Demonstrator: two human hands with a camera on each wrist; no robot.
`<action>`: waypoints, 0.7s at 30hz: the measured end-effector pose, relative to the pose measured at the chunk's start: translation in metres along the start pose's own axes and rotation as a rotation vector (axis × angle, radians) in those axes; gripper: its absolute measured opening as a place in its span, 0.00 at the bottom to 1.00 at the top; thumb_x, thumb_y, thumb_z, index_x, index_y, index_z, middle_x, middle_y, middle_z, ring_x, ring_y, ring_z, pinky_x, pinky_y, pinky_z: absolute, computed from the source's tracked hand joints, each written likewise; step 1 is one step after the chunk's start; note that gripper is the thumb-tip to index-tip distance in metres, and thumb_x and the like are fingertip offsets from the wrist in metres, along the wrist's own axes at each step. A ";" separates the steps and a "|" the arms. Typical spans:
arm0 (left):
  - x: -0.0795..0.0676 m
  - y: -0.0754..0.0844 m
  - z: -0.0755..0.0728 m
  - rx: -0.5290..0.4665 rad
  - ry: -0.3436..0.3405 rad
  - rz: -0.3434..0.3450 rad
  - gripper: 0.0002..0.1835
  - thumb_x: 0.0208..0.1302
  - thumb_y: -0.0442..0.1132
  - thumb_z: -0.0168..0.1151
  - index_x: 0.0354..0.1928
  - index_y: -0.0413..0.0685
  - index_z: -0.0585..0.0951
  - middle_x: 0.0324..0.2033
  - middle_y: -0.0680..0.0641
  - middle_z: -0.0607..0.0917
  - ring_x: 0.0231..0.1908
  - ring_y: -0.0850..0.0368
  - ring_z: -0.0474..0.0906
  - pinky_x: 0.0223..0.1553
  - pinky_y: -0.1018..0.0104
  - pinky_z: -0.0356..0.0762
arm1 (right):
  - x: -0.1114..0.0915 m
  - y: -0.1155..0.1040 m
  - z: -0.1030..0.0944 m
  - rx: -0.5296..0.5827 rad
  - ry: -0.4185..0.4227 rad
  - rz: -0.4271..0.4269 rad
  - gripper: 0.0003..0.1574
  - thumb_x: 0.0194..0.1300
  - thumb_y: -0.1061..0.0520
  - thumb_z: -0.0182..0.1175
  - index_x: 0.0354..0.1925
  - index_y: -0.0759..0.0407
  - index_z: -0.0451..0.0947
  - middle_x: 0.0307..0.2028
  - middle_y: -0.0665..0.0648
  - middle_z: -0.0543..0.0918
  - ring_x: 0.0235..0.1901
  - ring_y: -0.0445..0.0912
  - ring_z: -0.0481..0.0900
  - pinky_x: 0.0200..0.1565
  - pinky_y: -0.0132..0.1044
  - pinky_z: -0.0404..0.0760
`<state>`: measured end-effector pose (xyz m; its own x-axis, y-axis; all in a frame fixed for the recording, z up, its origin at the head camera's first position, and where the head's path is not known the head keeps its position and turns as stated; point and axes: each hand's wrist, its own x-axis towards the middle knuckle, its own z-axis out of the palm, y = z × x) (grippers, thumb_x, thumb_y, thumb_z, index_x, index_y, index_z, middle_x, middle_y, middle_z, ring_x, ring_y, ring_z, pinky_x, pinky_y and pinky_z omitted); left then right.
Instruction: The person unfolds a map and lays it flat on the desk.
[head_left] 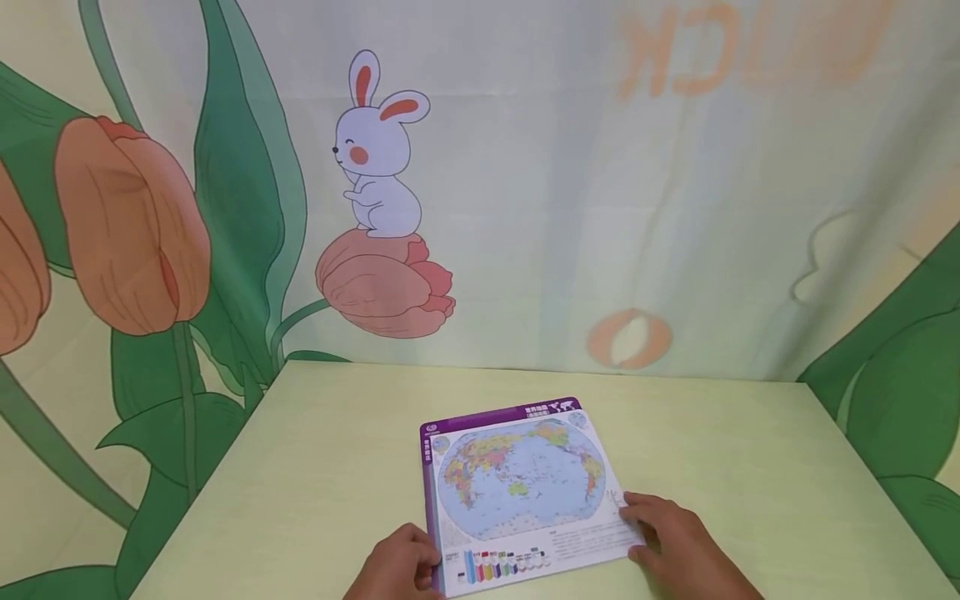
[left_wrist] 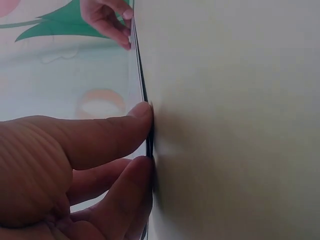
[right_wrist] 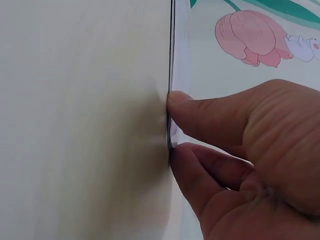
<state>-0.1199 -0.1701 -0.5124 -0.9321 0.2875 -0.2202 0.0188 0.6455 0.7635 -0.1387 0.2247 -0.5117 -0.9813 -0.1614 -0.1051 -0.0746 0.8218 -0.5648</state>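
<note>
A thin world map board (head_left: 521, 475) with a purple border along its top and left sides lies on the table, turned slightly. Its printed face, with coloured continents and small flag pictures below, is up. At the lower left edge my left hand (head_left: 401, 562) holds the board, thumb and bent fingers on its rim. My right hand (head_left: 678, 542) grips the lower right corner with thumb and fingers. Each wrist view shows the board edge-on: thumb and fingertips of the left hand (left_wrist: 95, 165) and right hand (right_wrist: 235, 150) meet its thin edge close to the tabletop.
The pale yellow table (head_left: 300, 475) extends around the board on all sides. Behind it hangs a cloth backdrop (head_left: 525, 208) printed with tulips, leaves and a white rabbit, meeting the table's back edge.
</note>
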 end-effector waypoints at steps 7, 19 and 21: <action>-0.001 0.005 0.012 -0.134 0.022 -0.085 0.05 0.63 0.24 0.69 0.39 0.32 0.82 0.35 0.49 0.76 0.32 0.59 0.72 0.34 0.72 0.73 | 0.007 0.005 -0.001 0.003 0.031 -0.054 0.29 0.61 0.63 0.76 0.60 0.58 0.83 0.67 0.56 0.81 0.66 0.57 0.80 0.64 0.52 0.81; 0.002 0.023 0.035 -0.374 0.138 -0.380 0.07 0.71 0.37 0.52 0.37 0.42 0.76 0.28 0.47 0.78 0.31 0.56 0.75 0.35 0.66 0.78 | 0.027 0.015 -0.007 0.067 0.105 -0.155 0.24 0.61 0.70 0.73 0.56 0.64 0.85 0.63 0.60 0.84 0.61 0.56 0.84 0.55 0.40 0.86; 0.003 0.024 0.038 -0.362 0.124 -0.366 0.08 0.72 0.38 0.51 0.37 0.42 0.77 0.28 0.47 0.78 0.31 0.57 0.75 0.35 0.66 0.78 | 0.033 0.017 -0.008 0.060 0.127 -0.162 0.24 0.61 0.70 0.73 0.56 0.64 0.85 0.63 0.61 0.85 0.59 0.55 0.85 0.54 0.39 0.87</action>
<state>-0.1085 -0.1268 -0.5178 -0.8905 -0.0112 -0.4548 -0.4216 0.3957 0.8159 -0.1736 0.2379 -0.5179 -0.9721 -0.2152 0.0933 -0.2263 0.7563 -0.6138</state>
